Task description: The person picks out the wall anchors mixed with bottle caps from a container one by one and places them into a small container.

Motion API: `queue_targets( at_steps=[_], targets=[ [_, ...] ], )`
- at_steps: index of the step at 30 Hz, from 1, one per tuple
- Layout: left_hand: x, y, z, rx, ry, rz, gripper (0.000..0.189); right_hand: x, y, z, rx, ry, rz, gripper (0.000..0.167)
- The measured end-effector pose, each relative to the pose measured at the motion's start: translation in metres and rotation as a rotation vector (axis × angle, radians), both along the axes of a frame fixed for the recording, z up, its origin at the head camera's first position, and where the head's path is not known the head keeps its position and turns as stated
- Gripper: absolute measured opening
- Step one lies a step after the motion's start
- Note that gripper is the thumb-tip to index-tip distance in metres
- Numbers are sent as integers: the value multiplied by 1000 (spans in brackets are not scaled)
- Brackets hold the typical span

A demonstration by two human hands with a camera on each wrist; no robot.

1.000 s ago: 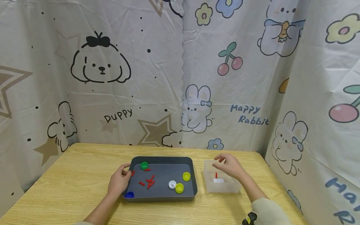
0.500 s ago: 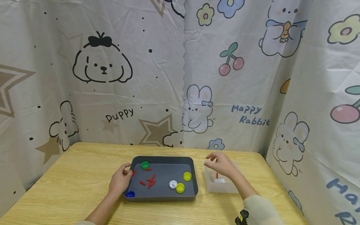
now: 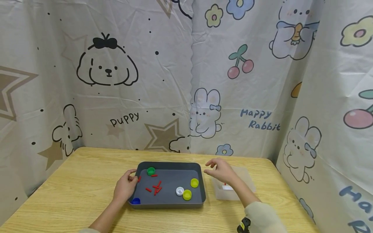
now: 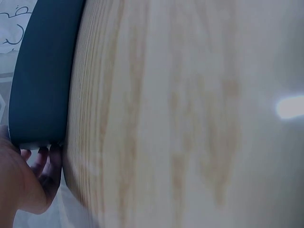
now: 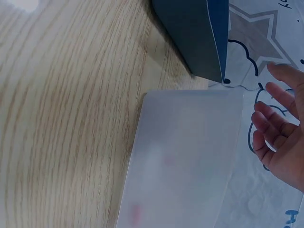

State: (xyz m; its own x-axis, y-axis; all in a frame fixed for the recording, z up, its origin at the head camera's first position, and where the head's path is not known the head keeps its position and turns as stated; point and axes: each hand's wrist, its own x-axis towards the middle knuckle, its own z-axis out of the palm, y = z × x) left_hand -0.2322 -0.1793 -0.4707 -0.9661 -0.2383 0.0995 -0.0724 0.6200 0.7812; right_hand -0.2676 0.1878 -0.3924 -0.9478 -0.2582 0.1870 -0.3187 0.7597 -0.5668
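My left hand point(image 3: 124, 187) grips the left wall of a dark grey tray point(image 3: 169, 206); the left wrist view shows its fingers bent about the tray's edge point(image 4: 42, 80). Over the left part of a translucent box point(image 3: 225, 195), my right hand point(image 3: 221, 171) hovers near the tray's right side. Its fingers are loosely bent and hold nothing, as the right hand point(image 5: 280, 126) in the right wrist view also shows. Within the tray lie several short red sticks point(image 3: 156, 186), a green cap point(image 3: 151, 171), a blue cap point(image 3: 136, 201), a white cap point(image 3: 179, 191) and two yellow caps point(image 3: 194, 183).
Inside the box are a white piece point(image 3: 227, 187) and a red bit, partly hidden by my right arm. Tray and box stand side by side on a wooden table point(image 3: 87, 174). A printed curtain point(image 3: 163, 97) rises behind the table and along its sides.
My right hand has moved left from over the box's middle toward the tray. The left hand keeps its grip on the tray, and the caps and sticks lie as before.
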Motion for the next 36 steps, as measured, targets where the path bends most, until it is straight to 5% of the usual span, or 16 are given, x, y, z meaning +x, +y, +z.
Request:
queue_targets(
  at_steps=[36],
  targets=[
    [-2,-2,-2,26,14,-13,39,7,-60,-11,19,-44,189,28]
  ],
)
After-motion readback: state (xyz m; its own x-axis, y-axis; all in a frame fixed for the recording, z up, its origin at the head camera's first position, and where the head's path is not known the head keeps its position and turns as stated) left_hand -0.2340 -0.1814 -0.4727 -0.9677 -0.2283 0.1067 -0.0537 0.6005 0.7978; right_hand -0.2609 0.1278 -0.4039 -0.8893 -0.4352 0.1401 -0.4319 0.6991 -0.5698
